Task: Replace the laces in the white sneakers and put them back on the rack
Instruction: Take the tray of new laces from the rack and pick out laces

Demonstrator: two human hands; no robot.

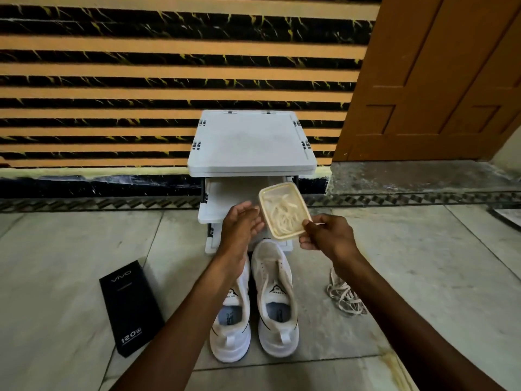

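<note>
An orange-and-black striped wall [141, 66] behind, a brown wooden door [437, 80] at right — pale stone-tiled floor [70, 263] below.

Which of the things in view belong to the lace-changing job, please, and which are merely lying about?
Belong to the job: white sneakers; plastic container of laces, held in the right hand; loose laces on the floor; white rack.
Just lying about: black box left of the sneakers; wooden door.

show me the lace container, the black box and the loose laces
lace container [284, 211], head view, clear face
black box [132, 306], head view, top face
loose laces [346, 299], head view, tangle's middle
</note>
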